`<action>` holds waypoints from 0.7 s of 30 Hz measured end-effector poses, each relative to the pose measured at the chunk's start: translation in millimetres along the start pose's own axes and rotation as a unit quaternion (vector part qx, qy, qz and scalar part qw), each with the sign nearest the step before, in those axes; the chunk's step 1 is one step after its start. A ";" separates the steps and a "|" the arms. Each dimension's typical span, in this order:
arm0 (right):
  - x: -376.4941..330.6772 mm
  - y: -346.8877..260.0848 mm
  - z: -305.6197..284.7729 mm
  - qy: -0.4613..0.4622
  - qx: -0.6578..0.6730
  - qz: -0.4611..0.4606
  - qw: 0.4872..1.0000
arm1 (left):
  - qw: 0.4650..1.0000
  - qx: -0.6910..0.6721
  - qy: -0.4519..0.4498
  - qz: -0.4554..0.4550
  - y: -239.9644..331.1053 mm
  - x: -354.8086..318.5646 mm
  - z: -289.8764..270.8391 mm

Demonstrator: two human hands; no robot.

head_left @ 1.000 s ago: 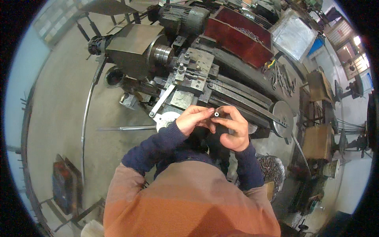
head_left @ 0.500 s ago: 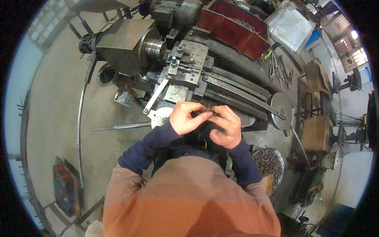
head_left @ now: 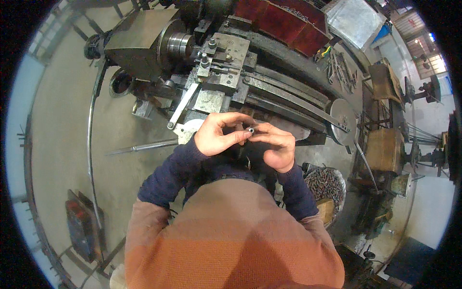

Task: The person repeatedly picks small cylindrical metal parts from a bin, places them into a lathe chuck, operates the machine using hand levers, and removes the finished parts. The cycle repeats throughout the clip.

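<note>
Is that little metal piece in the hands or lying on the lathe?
In the hands: the small metal piece is pinched between left hand and right hand, above the lathe.

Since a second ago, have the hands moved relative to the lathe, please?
Cannot tell: the head camera itself shifted. The left hand and right hand remain together on the small metal piece over the lathe bed.

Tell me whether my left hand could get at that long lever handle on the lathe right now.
Probably yes, once freed. The left hand pinches a small metal piece together with the right hand; the lever handle lies just beyond its knuckles, with nothing between.
</note>
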State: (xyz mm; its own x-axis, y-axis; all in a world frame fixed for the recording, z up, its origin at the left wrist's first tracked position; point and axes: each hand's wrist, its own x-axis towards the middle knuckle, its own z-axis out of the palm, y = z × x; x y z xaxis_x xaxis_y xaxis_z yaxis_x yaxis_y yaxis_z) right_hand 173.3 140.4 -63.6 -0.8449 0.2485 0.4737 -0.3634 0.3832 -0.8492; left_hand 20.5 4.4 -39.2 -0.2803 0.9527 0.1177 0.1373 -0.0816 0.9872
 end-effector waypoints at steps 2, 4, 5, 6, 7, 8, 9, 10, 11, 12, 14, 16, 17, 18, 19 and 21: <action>-0.9 1.8 0.4 0.003 0.006 -0.002 1.000 | 1.000 -0.012 -0.017 0.000 1.4 0.4 -1.2; -1.3 2.8 0.9 0.002 0.021 0.000 1.000 | 0.999 -0.018 -0.037 -0.004 3.2 -0.2 -2.4; -1.2 2.9 1.1 0.001 0.034 0.004 0.999 | 0.999 -0.036 -0.037 -0.008 3.3 -0.5 -2.0; -1.2 2.9 1.5 -0.001 0.047 0.007 0.999 | 0.998 -0.055 -0.037 -0.012 3.5 -0.7 -1.3; -0.8 2.2 1.9 -0.002 0.048 0.011 0.999 | 0.997 -0.073 -0.036 -0.016 2.9 -1.0 -0.6; 0.0 0.7 2.4 -0.003 0.048 0.015 0.999 | 0.996 -0.085 -0.034 -0.021 1.8 -1.5 -0.4; 0.5 -0.1 2.9 -0.004 0.049 0.020 0.999 | 0.994 -0.097 -0.031 -0.026 0.4 -2.0 -0.3; 1.0 0.3 3.0 -0.008 0.053 0.018 0.998 | 0.993 -0.108 -0.029 -0.032 -0.2 -2.2 -0.4; 1.7 0.8 3.1 -0.012 0.056 0.017 0.998 | 0.992 -0.119 -0.025 -0.042 0.2 -2.5 -0.6; 2.2 1.1 3.5 -0.016 0.060 0.015 0.998 | 0.990 -0.129 -0.020 -0.052 1.4 -2.9 -1.0; 3.1 2.0 5.0 -0.016 0.064 0.013 0.998 | 0.989 -0.136 -0.016 -0.062 1.8 -2.6 -2.6; 5.1 1.8 6.8 -0.018 0.069 0.012 0.997 | 0.990 -0.127 -0.014 -0.062 1.5 -2.1 -5.1; 6.8 0.8 7.7 -0.020 0.072 0.011 0.997 | 0.989 -0.133 -0.012 -0.061 1.6 -2.5 -5.9; 8.3 0.3 8.5 -0.023 0.076 0.011 0.997 | 0.989 -0.138 -0.009 -0.060 1.9 -3.1 -6.7; 9.3 0.7 9.0 -0.028 0.074 0.017 0.997 | 0.988 -0.144 -0.005 -0.058 1.8 -3.5 -7.5; 11.3 1.9 10.5 -0.038 0.070 0.029 0.996 | 0.990 -0.130 -0.001 -0.051 -0.2 -4.7 -10.2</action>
State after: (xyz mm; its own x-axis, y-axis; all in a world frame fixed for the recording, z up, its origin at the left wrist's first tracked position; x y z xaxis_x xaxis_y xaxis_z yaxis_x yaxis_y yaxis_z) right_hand 158.9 134.6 -62.3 -0.8916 0.1955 0.4085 -0.3603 0.2404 -0.9013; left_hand 12.0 -3.1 -38.9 -0.2781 0.9604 0.0161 -0.1403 -0.0571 0.9885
